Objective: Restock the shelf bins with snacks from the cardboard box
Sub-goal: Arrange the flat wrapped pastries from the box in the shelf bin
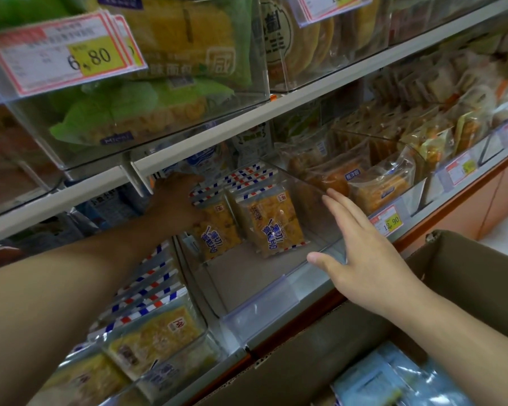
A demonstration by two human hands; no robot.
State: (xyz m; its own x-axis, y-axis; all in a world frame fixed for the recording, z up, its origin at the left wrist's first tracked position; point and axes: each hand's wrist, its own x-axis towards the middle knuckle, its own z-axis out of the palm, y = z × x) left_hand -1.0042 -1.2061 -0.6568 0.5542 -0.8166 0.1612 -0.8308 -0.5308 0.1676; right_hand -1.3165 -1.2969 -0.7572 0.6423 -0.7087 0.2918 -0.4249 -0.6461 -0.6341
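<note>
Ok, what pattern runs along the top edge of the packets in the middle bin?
Red, white and blue diagonal stripes, airmail-style, on the snack packets; head view shows it.

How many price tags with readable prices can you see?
2: the 6.80 tag clipped upper left, the 12.90 tag on the lower shelf rail. Other tags are too blurred.

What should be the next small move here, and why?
Probably slide the upright striped-edge snack packs forward: the left hand is already behind them, the clear plastic bin has a bare front floor, and the open right hand steadies its wall.
</note>
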